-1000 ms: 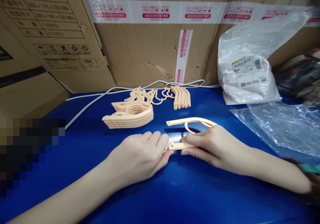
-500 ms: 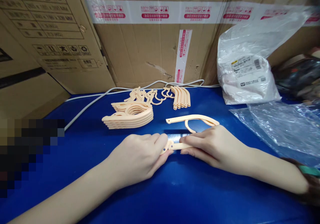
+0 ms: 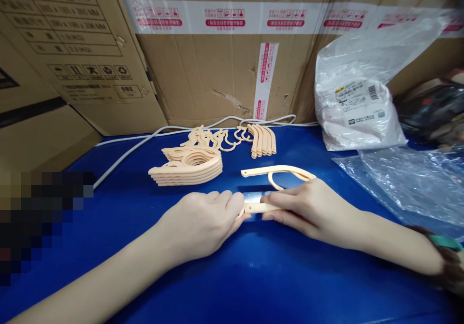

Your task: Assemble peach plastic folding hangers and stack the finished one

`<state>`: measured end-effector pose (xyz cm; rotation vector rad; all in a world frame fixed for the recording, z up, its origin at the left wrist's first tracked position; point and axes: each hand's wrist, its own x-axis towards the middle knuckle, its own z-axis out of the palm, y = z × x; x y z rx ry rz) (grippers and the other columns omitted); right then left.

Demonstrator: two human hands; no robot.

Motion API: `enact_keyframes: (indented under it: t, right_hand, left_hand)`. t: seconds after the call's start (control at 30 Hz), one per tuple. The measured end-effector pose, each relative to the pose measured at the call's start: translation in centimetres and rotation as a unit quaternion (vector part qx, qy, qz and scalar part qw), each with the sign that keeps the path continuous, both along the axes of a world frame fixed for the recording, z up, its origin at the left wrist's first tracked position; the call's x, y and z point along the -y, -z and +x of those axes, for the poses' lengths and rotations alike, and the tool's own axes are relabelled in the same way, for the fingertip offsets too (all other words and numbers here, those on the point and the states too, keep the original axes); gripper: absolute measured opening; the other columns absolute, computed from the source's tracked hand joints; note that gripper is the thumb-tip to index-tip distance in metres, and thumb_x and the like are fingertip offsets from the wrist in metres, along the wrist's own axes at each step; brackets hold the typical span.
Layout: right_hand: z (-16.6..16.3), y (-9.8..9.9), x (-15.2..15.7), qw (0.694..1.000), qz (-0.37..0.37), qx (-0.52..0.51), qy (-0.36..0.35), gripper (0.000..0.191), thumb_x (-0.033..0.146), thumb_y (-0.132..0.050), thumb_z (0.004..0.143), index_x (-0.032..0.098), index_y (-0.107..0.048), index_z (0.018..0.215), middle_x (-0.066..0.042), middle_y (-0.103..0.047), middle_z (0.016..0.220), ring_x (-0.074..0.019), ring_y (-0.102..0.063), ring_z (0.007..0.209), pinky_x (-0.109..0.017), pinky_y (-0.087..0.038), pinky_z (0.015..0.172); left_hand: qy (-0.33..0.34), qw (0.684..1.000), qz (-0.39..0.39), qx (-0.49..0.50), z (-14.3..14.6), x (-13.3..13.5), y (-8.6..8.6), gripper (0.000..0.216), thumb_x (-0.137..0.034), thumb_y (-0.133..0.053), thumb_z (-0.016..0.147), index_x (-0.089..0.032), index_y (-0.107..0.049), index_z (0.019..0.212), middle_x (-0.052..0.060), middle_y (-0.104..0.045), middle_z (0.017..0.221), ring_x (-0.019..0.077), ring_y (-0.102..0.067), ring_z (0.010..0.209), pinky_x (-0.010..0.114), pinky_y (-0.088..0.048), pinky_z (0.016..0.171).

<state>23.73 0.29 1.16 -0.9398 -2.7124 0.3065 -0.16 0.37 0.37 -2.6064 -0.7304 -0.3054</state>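
My left hand (image 3: 208, 222) is closed, thumb and fingers pinching a small cream plastic end piece (image 3: 240, 213) that is mostly hidden. My right hand (image 3: 308, 205) is closed on a slim cream arm of a folding clothes hanger (image 3: 258, 208), which meets that piece between my hands. Just beyond my right fingers a longer curved hanger arm (image 3: 279, 170) with a hook beneath it juts leftward; its right end is covered by the hand, and I cannot tell whether it is gripped. A stack of cream hanger parts (image 3: 186, 172) lies past my left hand.
Behind the stack are loose hooks (image 3: 228, 143) and a row of hanger arms (image 3: 264, 140). A white cable (image 3: 126, 156) runs along cardboard boxes (image 3: 217, 73). At right stand a white plastic bag (image 3: 357, 116) and clear plastic film (image 3: 409, 179) on the blue table (image 3: 282, 280).
The joint between my hands has turned and shifted slightly upward, and my left fingers now cover more of the end piece. My right hand has edged up a little.
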Motion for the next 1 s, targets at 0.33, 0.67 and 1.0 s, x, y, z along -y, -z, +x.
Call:
enact_keyframes:
  t: [0.33,0.67,1.0]
  right_hand:
    - [-0.02,-0.33,-0.23,0.996,-0.089,-0.024,-0.011,0.030,0.034,-0.043,0.101,0.019,-0.052,0.077,0.005,-0.047,0.064,-0.0113,-0.039,0.056,-0.025,-0.035,0.069]
    - [0.16,-0.02,0.01,0.999,-0.031,0.000,-0.023,0.029,0.035,-0.040,0.102,0.018,-0.060,0.089,0.000,-0.059,0.072,-0.0135,-0.050,0.059,-0.026,-0.030,0.056]
    - [-0.04,0.51,0.04,1.000,0.021,-0.003,-0.009,0.033,0.033,-0.037,0.103,0.017,-0.057,0.082,0.000,-0.056,0.069,-0.0138,-0.050,0.057,-0.027,-0.032,0.055]
  left_hand:
    - [0.004,0.999,0.052,-0.008,0.16,0.36,-0.22,0.026,-0.023,-0.032,0.097,-0.021,-0.043,0.074,-0.002,-0.049,0.059,0.0167,-0.050,0.048,0.032,-0.032,0.044]
    - [0.037,0.999,0.007,-0.005,-0.01,-0.04,-0.16,0.030,-0.029,-0.028,0.100,-0.021,-0.041,0.074,-0.002,-0.050,0.059,0.0162,-0.052,0.046,0.031,-0.031,0.041]
    - [0.004,1.000,-0.026,-0.009,-0.01,0.32,-0.11,0.032,-0.030,-0.021,0.102,-0.021,-0.039,0.077,-0.002,-0.051,0.060,0.0161,-0.055,0.047,0.030,-0.032,0.041]
